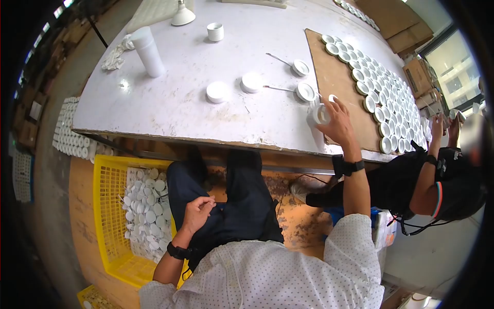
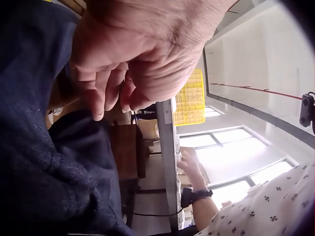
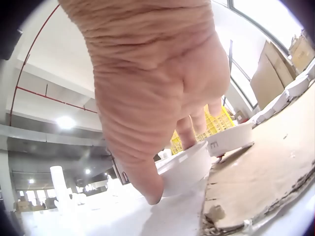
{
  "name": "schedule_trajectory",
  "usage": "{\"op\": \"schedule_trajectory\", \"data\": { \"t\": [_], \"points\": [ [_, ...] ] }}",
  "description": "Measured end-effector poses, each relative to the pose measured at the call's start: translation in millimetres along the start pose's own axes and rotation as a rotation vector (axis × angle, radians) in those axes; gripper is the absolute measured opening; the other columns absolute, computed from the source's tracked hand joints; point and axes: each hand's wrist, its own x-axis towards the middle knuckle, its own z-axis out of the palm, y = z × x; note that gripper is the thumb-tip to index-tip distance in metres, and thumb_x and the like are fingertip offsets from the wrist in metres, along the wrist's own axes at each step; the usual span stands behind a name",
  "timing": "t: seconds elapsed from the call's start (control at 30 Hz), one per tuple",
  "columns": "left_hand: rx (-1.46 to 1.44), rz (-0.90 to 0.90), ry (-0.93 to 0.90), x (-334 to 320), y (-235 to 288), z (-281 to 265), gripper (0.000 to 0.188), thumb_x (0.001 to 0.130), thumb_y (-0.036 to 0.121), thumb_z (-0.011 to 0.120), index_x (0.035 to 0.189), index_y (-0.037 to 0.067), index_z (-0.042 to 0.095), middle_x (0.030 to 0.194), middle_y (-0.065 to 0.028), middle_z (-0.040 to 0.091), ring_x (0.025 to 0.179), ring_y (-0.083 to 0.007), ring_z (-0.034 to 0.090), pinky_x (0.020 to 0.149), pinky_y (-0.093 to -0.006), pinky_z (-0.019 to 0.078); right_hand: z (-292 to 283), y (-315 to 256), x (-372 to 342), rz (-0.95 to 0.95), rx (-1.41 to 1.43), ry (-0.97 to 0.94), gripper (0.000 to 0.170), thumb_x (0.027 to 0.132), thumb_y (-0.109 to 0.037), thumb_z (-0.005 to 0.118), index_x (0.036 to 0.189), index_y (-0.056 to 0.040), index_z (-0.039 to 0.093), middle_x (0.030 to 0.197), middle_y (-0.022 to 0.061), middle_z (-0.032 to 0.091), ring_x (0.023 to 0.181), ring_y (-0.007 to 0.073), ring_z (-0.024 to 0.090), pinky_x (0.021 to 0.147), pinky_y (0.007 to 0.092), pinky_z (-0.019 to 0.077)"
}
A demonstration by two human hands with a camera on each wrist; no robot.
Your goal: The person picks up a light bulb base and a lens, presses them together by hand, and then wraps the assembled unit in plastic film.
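Observation:
At the table's front edge, by the cardboard's corner, my right hand [image 1: 337, 123] grips a white round cup [image 1: 321, 115]. The right wrist view shows the thumb against the cup's near wall [image 3: 189, 169] and fingertips at its far rim. Just beyond stands another white cup [image 3: 234, 138], on the cardboard. Left of the right hand lie two shallow white cups, a nearer one [image 1: 306, 92] and a farther one [image 1: 301, 68], each with a thin stick touching it. My left hand [image 1: 197, 213] hangs over my lap with fingers loosely bent, nothing visible in them.
Rows of white cups [image 1: 378, 85] cover much of the cardboard sheet [image 1: 329, 67]. Two white discs [image 1: 218, 92], a tall white cylinder [image 1: 148, 51] and a small cup [image 1: 215, 32] stand leftward. A yellow basket [image 1: 110, 206] holds white pieces beside my leg. Another person [image 1: 437, 180] works at right.

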Motion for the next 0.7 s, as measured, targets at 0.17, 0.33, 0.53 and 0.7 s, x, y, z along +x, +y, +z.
{"op": "schedule_trajectory", "data": {
  "t": [0.17,0.33,0.53,0.7],
  "points": [
    [-0.022,0.101,-0.027,-3.7,8.0,8.3,0.018,0.080,0.004,0.062,0.096,-0.003,0.059,0.107,-0.0141,0.062,0.089,-0.0160,0.063,0.068,-0.0226,0.0494,-23.1,-23.7,-47.5,0.005,0.073,-0.043,0.077,0.059,-0.015,0.075,0.128,-0.0062,0.041,0.119,0.0176,0.051,0.117,0.0345,0.042,0.099,0.0411,0.0332],
    [0.437,0.744,-0.036,-11.2,93.2,31.5,0.056,0.065,0.009,0.074,0.114,-0.001,0.048,0.122,-0.0218,0.049,0.110,-0.0296,0.053,0.091,-0.0382,0.0427,-44.8,-94.5,-84.8,-0.330,0.373,-0.100,0.079,0.055,-0.009,0.076,0.127,-0.0043,0.042,0.114,0.0138,0.054,0.099,0.0329,0.053,0.086,0.0379,0.0437],
    [0.515,0.622,-0.300,-5.9,105.7,34.7,0.090,0.058,0.019,0.081,0.130,0.000,0.031,0.111,-0.0205,0.056,0.106,-0.0340,0.053,0.093,-0.0400,0.0403,-25.3,-183.3,-88.1,-0.854,0.673,-0.454,0.080,0.059,-0.009,0.074,0.131,-0.0081,0.040,0.123,0.0120,0.048,0.104,0.0316,0.048,0.088,0.0373,0.0450],
    [0.354,0.309,-0.363,-21.3,89.2,5.0,0.098,0.056,0.021,0.083,0.134,0.003,0.026,0.108,-0.0191,0.058,0.100,-0.0309,0.058,0.085,-0.0339,0.0471,-6.2,-210.6,-86.0,-0.981,0.711,-0.477,0.074,0.061,-0.011,0.073,0.129,-0.0081,0.042,0.123,0.0122,0.047,0.105,0.0307,0.048,0.085,0.0351,0.0475]
  ]
}}
